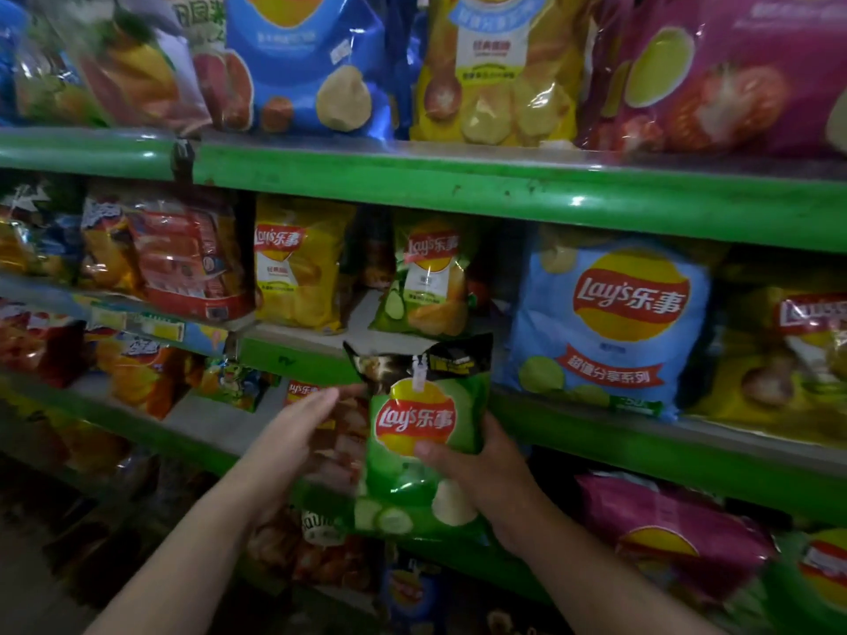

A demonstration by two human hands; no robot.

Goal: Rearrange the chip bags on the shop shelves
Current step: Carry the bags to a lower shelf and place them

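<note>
A green cucumber chip bag with a black top strip is held upright in front of the middle shelf's green lip. My right hand grips its right side, thumb on the front. My left hand is beside the bag's left edge, fingers extended and apart, over a reddish-brown bag behind it; whether it touches that bag I cannot tell. On the middle shelf stand a smaller green bag, a yellow bag and a large light-blue bag.
The top shelf carries a blue bag, a yellow bag and a magenta bag. Red and orange snack packs fill the left shelves. A magenta bag lies on the lower shelf at right. A bare gap shows between the yellow and small green bags.
</note>
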